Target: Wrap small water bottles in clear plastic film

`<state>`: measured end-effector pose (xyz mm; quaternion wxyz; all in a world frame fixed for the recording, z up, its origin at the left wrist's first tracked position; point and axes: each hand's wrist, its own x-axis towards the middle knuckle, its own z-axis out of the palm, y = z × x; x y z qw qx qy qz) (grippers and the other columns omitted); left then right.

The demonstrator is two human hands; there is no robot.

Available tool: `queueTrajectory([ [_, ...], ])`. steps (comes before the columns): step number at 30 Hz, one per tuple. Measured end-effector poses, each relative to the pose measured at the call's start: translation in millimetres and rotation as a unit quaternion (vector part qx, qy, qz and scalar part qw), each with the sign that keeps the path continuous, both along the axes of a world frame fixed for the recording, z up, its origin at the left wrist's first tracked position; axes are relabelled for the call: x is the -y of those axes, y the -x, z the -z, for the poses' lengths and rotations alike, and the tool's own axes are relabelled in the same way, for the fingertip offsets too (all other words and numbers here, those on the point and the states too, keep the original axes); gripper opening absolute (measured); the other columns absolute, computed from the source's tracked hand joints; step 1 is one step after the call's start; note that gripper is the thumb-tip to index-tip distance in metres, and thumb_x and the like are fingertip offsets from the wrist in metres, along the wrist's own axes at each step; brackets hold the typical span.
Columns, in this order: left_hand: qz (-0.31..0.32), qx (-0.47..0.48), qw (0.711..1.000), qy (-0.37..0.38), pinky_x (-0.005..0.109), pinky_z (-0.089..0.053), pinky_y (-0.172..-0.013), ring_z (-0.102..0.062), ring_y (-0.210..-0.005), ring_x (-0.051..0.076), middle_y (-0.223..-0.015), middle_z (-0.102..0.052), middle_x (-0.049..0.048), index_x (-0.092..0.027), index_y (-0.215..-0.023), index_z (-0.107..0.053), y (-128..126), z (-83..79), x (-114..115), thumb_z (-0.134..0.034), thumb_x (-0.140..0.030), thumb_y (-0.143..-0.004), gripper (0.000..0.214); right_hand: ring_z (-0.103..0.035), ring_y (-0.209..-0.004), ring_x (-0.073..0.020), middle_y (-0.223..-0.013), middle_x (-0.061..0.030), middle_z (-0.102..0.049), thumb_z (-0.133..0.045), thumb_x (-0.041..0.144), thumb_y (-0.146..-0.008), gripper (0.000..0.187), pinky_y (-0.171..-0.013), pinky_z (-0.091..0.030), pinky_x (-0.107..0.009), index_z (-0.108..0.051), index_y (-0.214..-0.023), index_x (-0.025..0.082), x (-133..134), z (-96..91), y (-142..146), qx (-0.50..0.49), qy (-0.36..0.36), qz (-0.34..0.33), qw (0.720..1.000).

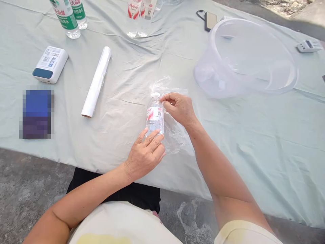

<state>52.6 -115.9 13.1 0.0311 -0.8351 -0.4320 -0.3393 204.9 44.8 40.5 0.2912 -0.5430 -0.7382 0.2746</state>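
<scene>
Left hand [146,154] pressing flat on small water bottle's [154,117] base, right hand [179,108] pinching clear plastic wrap [175,135] near cap; wrapping barely begun, film lying mostly unrolled beneath.

On the pale green cloth [254,135] lie a white roll of plastic film [96,82], a white device with a dark blue end [50,64], two green-labelled water bottles [69,15], two red-labelled bottles [139,17], a clear plastic tub on its side [250,57], a phone [210,20] and a small white timer [309,46].
</scene>
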Motion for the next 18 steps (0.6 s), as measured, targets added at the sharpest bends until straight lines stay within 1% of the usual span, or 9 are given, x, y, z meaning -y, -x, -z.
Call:
queueTrajectory([
  [2,0.027,-0.037,0.998,0.046,0.05,-0.042,-0.111,-0.06,-0.13,0.029,-0.124,-0.071,0.0122,-0.018,-0.102,-0.067,-14,-2.7,-3,-0.057,-0.031,-0.097,0.017,-0.068,-0.095,-0.0205,-0.102,-0.0049,-0.076,-0.05,0.021,-0.083,0.029,-0.083,-0.053,-0.035,-0.076,-0.094,0.02,3,3.9,-11,-0.012,0.022,0.009,1.0],
  [4,0.045,-0.068,0.993,0.086,0.052,-0.04,-0.11,-0.056,-0.133,0.031,-0.13,-0.068,0.0151,-0.017,-0.11,-0.067,-27,-5.9,-7,-0.056,-0.038,-0.098,0.026,-0.067,-0.107,-0.0223,-0.11,-0.0052,-0.075,-0.049,0.026,-0.087,0.03,-0.089,-0.052,-0.037,-0.077,-0.098,0.022,3,5.5,-22,-0.004,0.031,0.001,0.999],
  [7,0.06,-0.113,0.985,0.116,0.053,-0.034,-0.112,-0.051,-0.137,0.031,-0.132,-0.066,0.0183,-0.016,-0.113,-0.067,-47,-11.4,-13,-0.056,-0.042,-0.098,0.032,-0.065,-0.114,-0.023,-0.113,-0.0058,-0.075,-0.046,0.033,-0.093,0.034,-0.099,-0.049,-0.04,-0.077,-0.1,0.022,1,4.2,-39,0.013,0.034,-0.006,0.999],
  [9,0.063,-0.149,0.978,0.129,0.051,-0.03,-0.115,-0.05,-0.136,0.031,-0.123,-0.069,0.0192,-0.015,-0.112,-0.067,-61,-15.5,-18,-0.06,-0.046,-0.096,0.036,-0.066,-0.108,-0.0225,-0.112,-0.0067,-0.074,-0.046,0.033,-0.094,0.034,-0.099,-0.049,-0.041,-0.076,-0.105,0.021,2,0.4,-49,0.014,0.021,0.034,0.999],
  [11,0.066,-0.186,0.97,0.145,0.048,-0.029,-0.115,-0.051,-0.133,0.032,-0.112,-0.071,0.0191,-0.013,-0.113,-0.067,-76,-19.5,-23,-0.063,-0.051,-0.093,0.043,-0.067,-0.098,-0.0211,-0.111,-0.0071,-0.073,-0.049,0.033,-0.093,0.033,-0.091,-0.051,-0.038,-0.075,-0.109,0.021,8,-6.0,-55,0.007,0.001,0.077,0.997],
  [12,0.065,-0.204,0.965,0.153,0.048,-0.029,-0.115,-0.053,-0.13,0.034,-0.108,-0.072,0.0196,-0.011,-0.114,-0.067,-84,-21.2,-25,-0.064,-0.053,-0.091,0.048,-0.066,-0.092,-0.02,-0.109,-0.0069,-0.073,-0.051,0.035,-0.093,0.032,-0.086,-0.052,-0.037,-0.074,-0.11,0.022,12,-9.9,-56,0.003,-0.005,0.077,0.997],
  [14,0.057,-0.237,0.955,0.17,0.05,-0.026,-0.116,-0.054,-0.128,0.038,-0.108,-0.071,0.0233,-0.006,-0.116,-0.067,-102,-23.5,-31,-0.066,-0.058,-0.088,0.059,-0.062,-0.083,-0.0175,-0.104,-0.0058,-0.071,-0.057,0.042,-0.092,0.03,-0.079,-0.052,-0.033,-0.074,-0.109,0.024,23,-18.3,-56,0.006,-0.007,0.027,1.0],
  [16,0.05,-0.255,0.948,0.181,0.054,-0.022,-0.119,-0.049,-0.133,0.043,-0.119,-0.068,0.0281,-0.001,-0.12,-0.066,-120,-24.1,-36,-0.07,-0.059,-0.084,0.069,-0.059,-0.077,-0.0153,-0.103,-0.0049,-0.067,-0.065,0.049,-0.087,0.033,-0.075,-0.05,-0.032,-0.074,-0.109,0.026,32,-25.6,-55,0.046,-0.003,-0.027,0.999],
  [18,0.072,-0.223,0.95,0.205,0.059,-0.016,-0.121,-0.04,-0.141,0.045,-0.134,-0.061,0.0279,-0.003,-0.126,-0.065,-134,-24.0,-39,-0.078,-0.053,-0.078,0.071,-0.058,-0.075,-0.0151,-0.106,-0.0051,-0.064,-0.072,0.055,-0.081,0.041,-0.07,-0.048,-0.031,-0.073,-0.111,0.027,39,-30.1,-55,0.119,-0.003,-0.019,0.993],
])
